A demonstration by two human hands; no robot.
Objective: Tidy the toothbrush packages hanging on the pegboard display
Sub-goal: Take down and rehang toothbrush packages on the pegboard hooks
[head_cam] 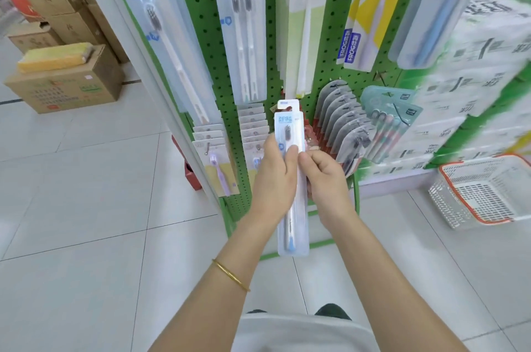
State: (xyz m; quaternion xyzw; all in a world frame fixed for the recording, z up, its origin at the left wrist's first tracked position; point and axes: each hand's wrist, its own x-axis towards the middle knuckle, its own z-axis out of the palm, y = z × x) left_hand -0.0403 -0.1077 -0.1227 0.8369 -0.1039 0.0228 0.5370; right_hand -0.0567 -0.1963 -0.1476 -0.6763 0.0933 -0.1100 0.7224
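Note:
I hold a long clear toothbrush package (291, 127) upright in front of the green pegboard (201, 6). My left hand (274, 176) grips its left edge, fingers curled round it. My right hand (326, 176) pinches its right edge at mid-height. A second package seems to sit behind the first one. Rows of toothbrush packages hang on the board: a twin-brush pack (242, 29), a green-bristle pack (306, 21), FROG packs (363, 29), and grey packs (342, 121) fanned out low on the right.
Cardboard boxes (66, 81) stand on the tiled floor at the left. A white basket with an orange rim (485, 190) sits on the floor at the right. Stacked white-and-green goods (474, 93) fill the shelf to the right of the board.

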